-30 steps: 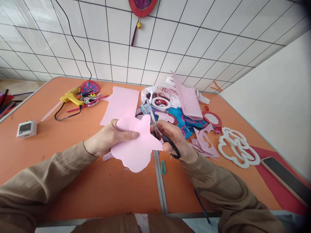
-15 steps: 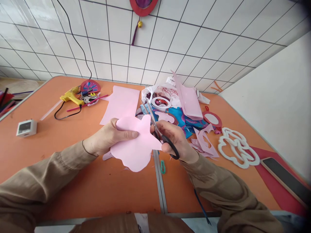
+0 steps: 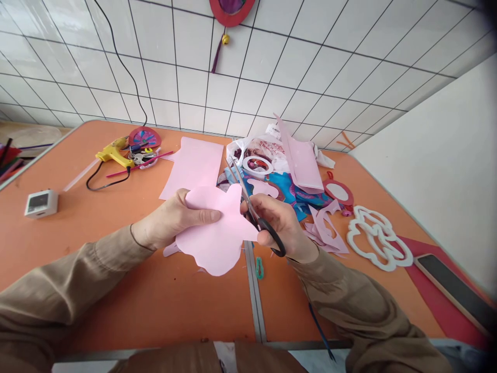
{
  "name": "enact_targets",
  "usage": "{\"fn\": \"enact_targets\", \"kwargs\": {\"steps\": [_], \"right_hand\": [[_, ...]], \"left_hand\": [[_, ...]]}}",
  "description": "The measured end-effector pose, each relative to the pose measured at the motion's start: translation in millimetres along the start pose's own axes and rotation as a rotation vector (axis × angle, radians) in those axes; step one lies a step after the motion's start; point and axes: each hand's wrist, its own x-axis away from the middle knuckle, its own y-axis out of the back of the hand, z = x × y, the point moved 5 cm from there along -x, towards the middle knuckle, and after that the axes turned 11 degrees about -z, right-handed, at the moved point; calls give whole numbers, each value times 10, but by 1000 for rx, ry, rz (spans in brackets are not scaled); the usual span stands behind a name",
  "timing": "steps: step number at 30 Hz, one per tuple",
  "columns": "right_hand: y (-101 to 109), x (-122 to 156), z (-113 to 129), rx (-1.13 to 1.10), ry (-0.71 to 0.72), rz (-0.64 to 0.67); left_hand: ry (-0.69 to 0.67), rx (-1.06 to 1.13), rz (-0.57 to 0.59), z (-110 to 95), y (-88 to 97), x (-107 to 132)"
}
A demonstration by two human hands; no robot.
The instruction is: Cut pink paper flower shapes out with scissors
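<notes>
A pale pink sheet with a wavy, rounded outline [image 3: 212, 241] is pinched in my left hand [image 3: 173, 217], thumb on top. My right hand [image 3: 281, 223] grips black-handled scissors [image 3: 267, 228] at the sheet's right side. Their blades point away from me and look slightly apart, beside a narrow upright tab of the sheet. Part of the lower handle is hidden by my fingers. Behind the held piece lies a larger pink sheet [image 3: 198, 160]. Pink offcuts [image 3: 326, 230] lie to the right of my right hand.
A yellow glue gun [image 3: 112, 153] lies back left, with a white block-shaped device [image 3: 41, 203] nearer. Blue patterned fabric [image 3: 281, 184] and a white plastic bag [image 3: 267, 147] are piled behind. White cloud-shaped frames [image 3: 378, 238], a phone [image 3: 454, 290] and a green clip [image 3: 259, 268] lie right.
The view has shifted very slightly. Both hands, the pink sheet and the scissors keep nearly the same position.
</notes>
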Motion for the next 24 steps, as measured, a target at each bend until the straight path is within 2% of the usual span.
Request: {"fn": "enact_targets", "kwargs": {"steps": [7,15,24], "right_hand": [[7,21,-45,-39,-10,11],[16,22,-82,16,-2,-4],[-5,12,20,89,29,21]], "left_hand": [[-7,2,-31,-6,-2,0],[-16,18,14,10,-99,36],[-20,-17,-12,-27,-111,49]]}}
